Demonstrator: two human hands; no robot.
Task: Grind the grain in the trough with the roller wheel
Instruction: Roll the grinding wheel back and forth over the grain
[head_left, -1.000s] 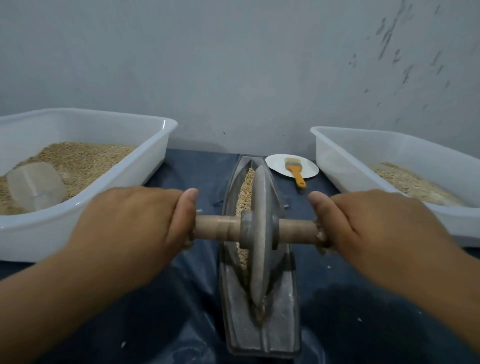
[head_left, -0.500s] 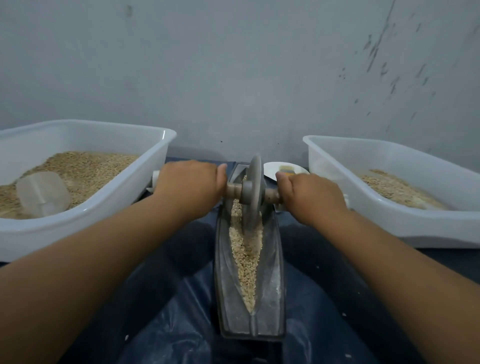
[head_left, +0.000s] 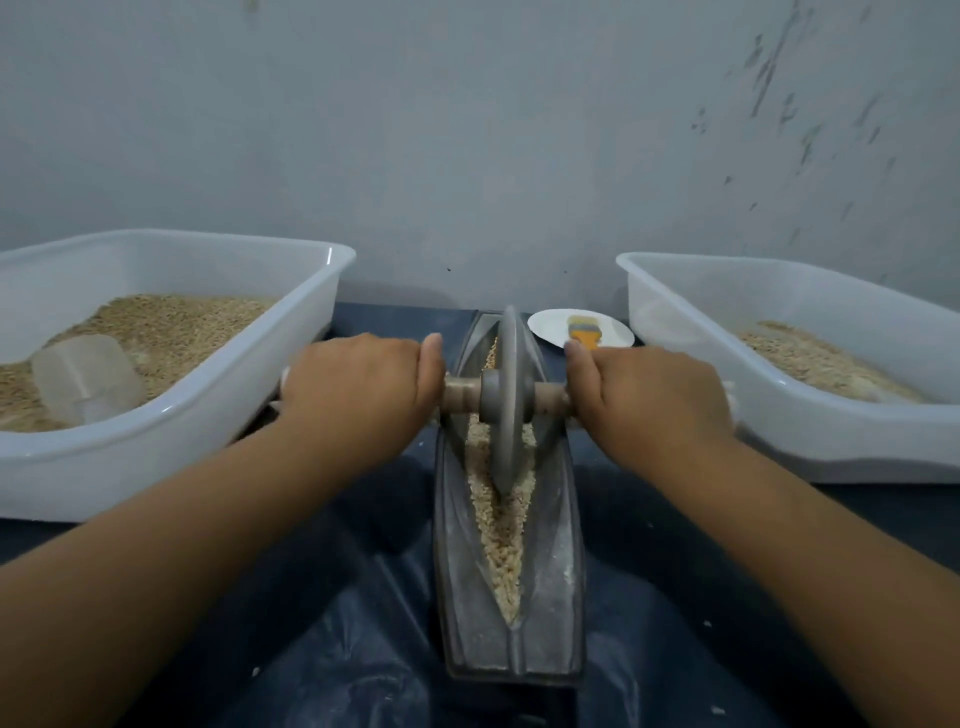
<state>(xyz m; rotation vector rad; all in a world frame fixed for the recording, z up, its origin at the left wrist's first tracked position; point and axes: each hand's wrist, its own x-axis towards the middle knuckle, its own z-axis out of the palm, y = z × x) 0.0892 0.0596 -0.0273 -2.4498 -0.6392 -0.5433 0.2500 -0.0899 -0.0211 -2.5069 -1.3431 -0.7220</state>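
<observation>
Between the two hands, the roller wheel (head_left: 506, 397) stands upright in the trough (head_left: 558, 582), toward its far end. Left hand (head_left: 358, 387) and right hand (head_left: 647, 397) each curl fingers round the cross handle (head_left: 460, 395). Trough's long axis runs toward the person; unground grain (head_left: 501, 551) lies nearer, so the likely stroke is a pull back.
</observation>
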